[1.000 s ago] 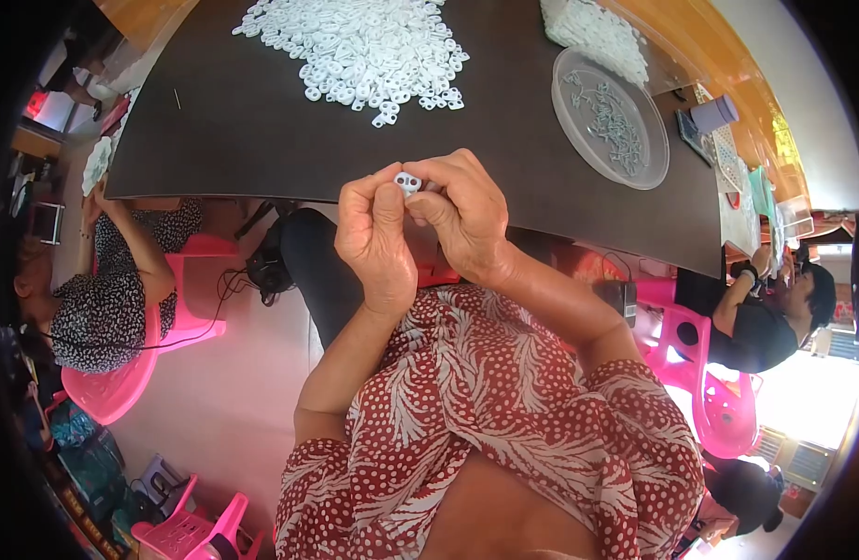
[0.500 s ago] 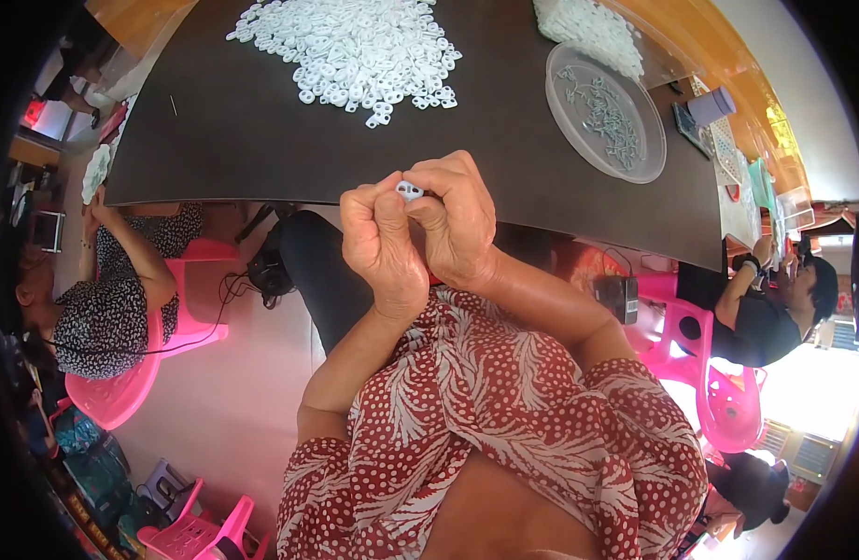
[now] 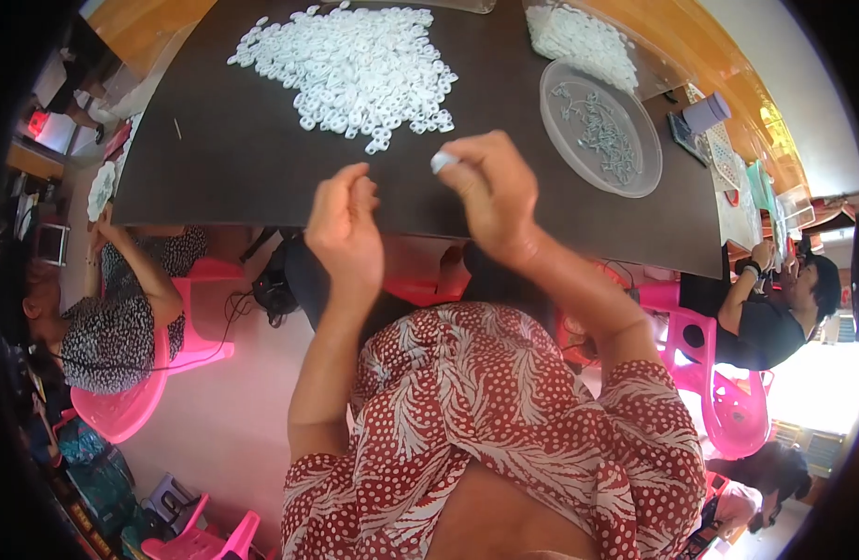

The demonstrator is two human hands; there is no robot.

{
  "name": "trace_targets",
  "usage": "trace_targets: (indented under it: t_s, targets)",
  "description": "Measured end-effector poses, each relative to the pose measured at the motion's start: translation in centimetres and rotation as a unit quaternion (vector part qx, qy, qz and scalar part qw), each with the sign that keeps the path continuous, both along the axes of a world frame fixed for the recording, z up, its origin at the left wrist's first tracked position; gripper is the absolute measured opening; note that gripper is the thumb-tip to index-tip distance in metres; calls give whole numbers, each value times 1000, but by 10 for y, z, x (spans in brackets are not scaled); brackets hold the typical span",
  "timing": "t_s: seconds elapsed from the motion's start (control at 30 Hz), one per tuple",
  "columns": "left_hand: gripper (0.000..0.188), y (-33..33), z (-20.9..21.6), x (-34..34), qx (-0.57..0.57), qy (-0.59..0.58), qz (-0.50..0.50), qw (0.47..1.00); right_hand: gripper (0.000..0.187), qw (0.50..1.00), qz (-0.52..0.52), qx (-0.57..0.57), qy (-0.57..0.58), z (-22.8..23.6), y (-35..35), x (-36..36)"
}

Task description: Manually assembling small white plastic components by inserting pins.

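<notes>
Pinching a small white ring (image 3: 442,161) between thumb and fingertips, my right hand (image 3: 490,191) hangs above the near edge of the dark table (image 3: 224,159), clenched on that one piece. My left hand (image 3: 344,229) hovers just beside it, apart from it, fingers curled together with the tips closed on nothing I can see. Beyond both hands lies a broad heap of white rings (image 3: 350,61), spread loose over the far middle of the table, its nearest pieces close to my right fingertips. To the right sits a round clear tray (image 3: 635,182) with a scatter of small grey metal bits (image 3: 602,135) in it, and behind it a second white pile (image 3: 579,37) in a clear bag. Nothing stands between my hands and the heap. A small purple box (image 3: 705,112) rests at the table's far right. On my left a person in a patterned top (image 3: 112,327) sits on a pink chair (image 3: 140,401); on my right another person in dark clothes (image 3: 766,322) works at the table's end beside pink chairs (image 3: 719,392).
</notes>
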State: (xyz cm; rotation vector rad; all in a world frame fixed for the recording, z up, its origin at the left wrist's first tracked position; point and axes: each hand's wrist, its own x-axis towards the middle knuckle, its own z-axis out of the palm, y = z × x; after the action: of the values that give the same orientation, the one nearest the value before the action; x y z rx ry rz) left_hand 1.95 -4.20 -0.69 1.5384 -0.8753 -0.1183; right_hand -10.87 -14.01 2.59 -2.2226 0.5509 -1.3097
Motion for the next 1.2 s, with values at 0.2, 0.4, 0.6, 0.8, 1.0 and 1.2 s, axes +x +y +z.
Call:
trace_targets:
  t_s: [0.2,0.4,0.6,0.8,1.0,1.2]
  targets:
    - [17,-27,1,32,136,-347,78,925,14,981,-153,-117,-15,62,-108,-30]
    - [11,-44,-4,36,151,-363,42,918,15,926,-320,-199,32,95,-238,-78]
    - [16,-46,-1,43,192,-346,20,918,22,907,-355,-158,161,103,-322,-88]
    - [19,-50,7,40,211,-327,-18,921,20,872,-356,-311,124,76,-336,-111]
    - [22,-42,8,36,189,-318,-40,928,14,950,-127,-139,249,52,-193,-96]
    - [15,-32,12,29,158,-289,-54,943,16,967,-44,-5,252,-2,-180,-101]
